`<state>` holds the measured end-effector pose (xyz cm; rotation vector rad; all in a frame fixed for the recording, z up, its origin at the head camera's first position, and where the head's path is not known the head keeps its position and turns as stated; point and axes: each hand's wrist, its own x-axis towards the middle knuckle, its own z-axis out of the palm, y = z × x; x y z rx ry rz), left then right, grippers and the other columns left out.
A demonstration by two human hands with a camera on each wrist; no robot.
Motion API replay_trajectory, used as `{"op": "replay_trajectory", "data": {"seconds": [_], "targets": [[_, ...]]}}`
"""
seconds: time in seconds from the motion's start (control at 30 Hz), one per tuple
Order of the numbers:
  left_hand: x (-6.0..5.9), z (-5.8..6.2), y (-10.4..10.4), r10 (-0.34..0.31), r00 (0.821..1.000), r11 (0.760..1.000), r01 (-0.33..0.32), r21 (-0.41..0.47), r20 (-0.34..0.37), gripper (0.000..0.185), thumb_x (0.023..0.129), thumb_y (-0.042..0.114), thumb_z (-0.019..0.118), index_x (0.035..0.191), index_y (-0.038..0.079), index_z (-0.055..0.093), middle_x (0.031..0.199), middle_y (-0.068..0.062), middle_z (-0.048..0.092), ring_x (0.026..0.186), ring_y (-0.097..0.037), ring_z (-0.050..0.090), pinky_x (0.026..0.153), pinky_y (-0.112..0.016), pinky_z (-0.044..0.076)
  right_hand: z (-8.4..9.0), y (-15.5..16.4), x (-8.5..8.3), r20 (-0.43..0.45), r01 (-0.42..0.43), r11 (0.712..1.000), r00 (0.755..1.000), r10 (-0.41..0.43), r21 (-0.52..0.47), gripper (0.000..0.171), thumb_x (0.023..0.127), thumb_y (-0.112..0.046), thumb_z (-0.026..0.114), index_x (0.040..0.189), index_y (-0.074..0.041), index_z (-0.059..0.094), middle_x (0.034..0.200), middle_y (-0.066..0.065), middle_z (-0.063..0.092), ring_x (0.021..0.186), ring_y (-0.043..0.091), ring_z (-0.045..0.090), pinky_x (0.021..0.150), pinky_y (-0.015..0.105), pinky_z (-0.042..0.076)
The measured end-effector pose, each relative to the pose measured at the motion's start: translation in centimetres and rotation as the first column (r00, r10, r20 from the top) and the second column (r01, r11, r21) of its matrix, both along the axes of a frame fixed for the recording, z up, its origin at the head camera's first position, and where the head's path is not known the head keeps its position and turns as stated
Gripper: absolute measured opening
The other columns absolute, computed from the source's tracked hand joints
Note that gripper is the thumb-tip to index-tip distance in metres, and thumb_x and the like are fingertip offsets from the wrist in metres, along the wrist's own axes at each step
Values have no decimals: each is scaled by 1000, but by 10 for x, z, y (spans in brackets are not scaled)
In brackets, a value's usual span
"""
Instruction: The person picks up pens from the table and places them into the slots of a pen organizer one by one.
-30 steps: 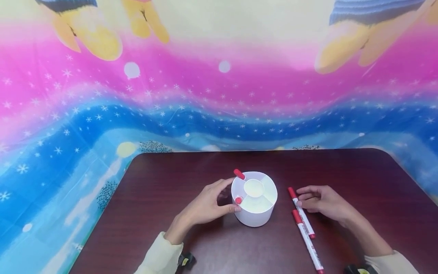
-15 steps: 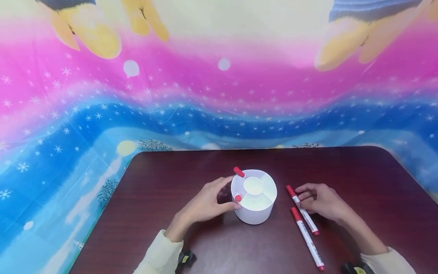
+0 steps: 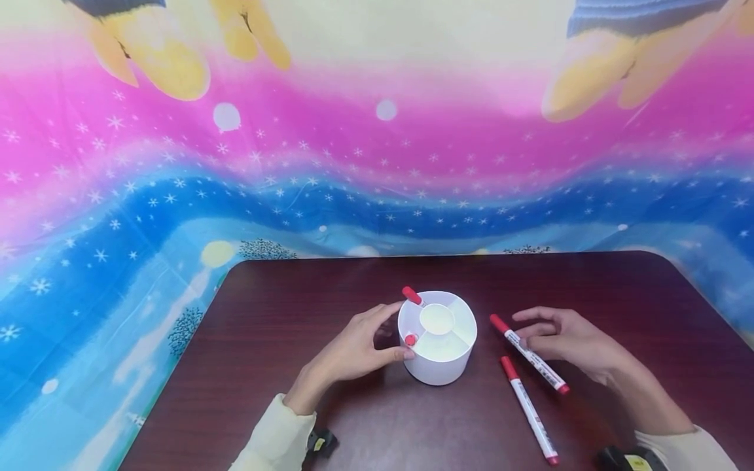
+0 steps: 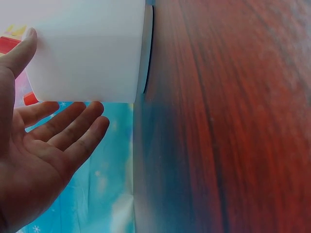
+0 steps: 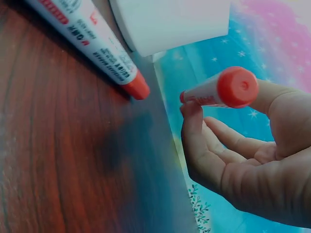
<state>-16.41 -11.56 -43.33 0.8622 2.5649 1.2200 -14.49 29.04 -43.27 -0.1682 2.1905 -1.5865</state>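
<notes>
Since half a second back, lifted off the dark wooden table (image 3: 330,288): the upper red-capped marker (image 3: 529,353), now tilted, cap end toward 10 o'clock, at 3 o'clock of the white round pen holder (image 3: 438,366). Unmoved: holder, still braced at its 9 o'clock side by the left hand (image 3: 353,353), thumb and fingertips resting lightly against the wall, fingers nearly straight, nothing clenched. Pinched in the right hand (image 3: 565,343) between thumb and fingertips, mid-barrel: that raised marker (image 5: 221,90). Lying flat at 5 o'clock of the holder: a second marker (image 3: 529,409), untouched. Already standing in the holder's left compartments: two red caps (image 3: 411,340). Judged light, stiff, smooth plastic, a bit slippery; best taken mid-barrel, away from the cap. Holder likely light and easily tipped, hence the bracing
</notes>
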Motion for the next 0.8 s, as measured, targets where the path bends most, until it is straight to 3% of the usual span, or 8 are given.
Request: {"op": "replay_trajectory", "data": {"seconds": [0.37, 0.8], "targets": [[0, 1, 0, -3, 1000, 1000, 3, 9, -5, 83, 92, 46, 85, 162, 23, 47, 145, 2, 65, 123, -15, 68, 106, -40, 60, 0, 1, -2, 26, -5, 996, 1000, 7, -91, 62, 103, -7, 69, 154, 11, 38, 129, 14, 76, 105, 15, 76, 87, 36, 65], [-1, -1, 0, -1, 1000, 1000, 1, -17, -7, 84, 92, 47, 84, 163, 25, 45, 147, 4, 63, 125, -14, 67, 107, -39, 60, 4, 0, 0, -10, -15, 987, 1000, 14, -162, 60, 104, -4, 67, 155, 10, 38, 123, 2, 76, 109, 14, 76, 89, 34, 65]]}}
